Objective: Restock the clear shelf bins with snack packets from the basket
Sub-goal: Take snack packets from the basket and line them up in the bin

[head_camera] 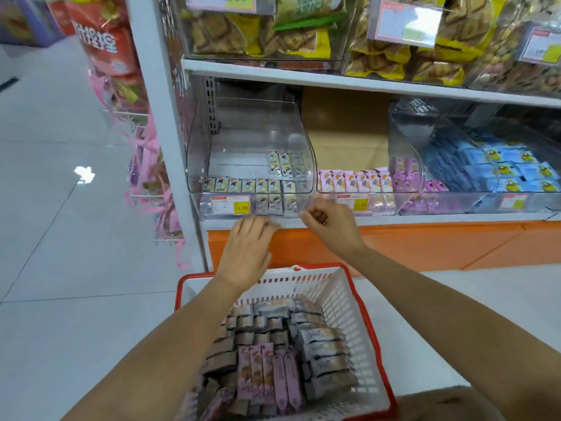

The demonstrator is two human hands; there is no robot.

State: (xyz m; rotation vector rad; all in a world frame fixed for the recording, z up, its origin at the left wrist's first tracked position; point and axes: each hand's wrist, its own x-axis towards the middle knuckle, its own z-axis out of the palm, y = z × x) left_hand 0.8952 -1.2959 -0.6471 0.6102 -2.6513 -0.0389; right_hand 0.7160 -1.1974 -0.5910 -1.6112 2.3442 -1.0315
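A white basket with a red rim (344,299) stands on the floor under my arms, filled with several grey and purple snack packets (273,347). Straight ahead on the lower shelf is a clear bin (252,129), mostly bare, with rows of green-white packets (243,185) along its front. My left hand (247,244) reaches to the shelf edge below that bin, fingers stretched out and blurred. My right hand (331,224) is at the bin's front right corner with its fingers curled under. No packet shows in it.
The neighbouring bin holds pink packets (355,180), and a bin of blue packets (501,168) is further right. Biscuit bags (258,31) fill the upper shelf. Hanging pink and red bags (142,165) are on the shelf end at left. An orange plinth (394,247) runs below.
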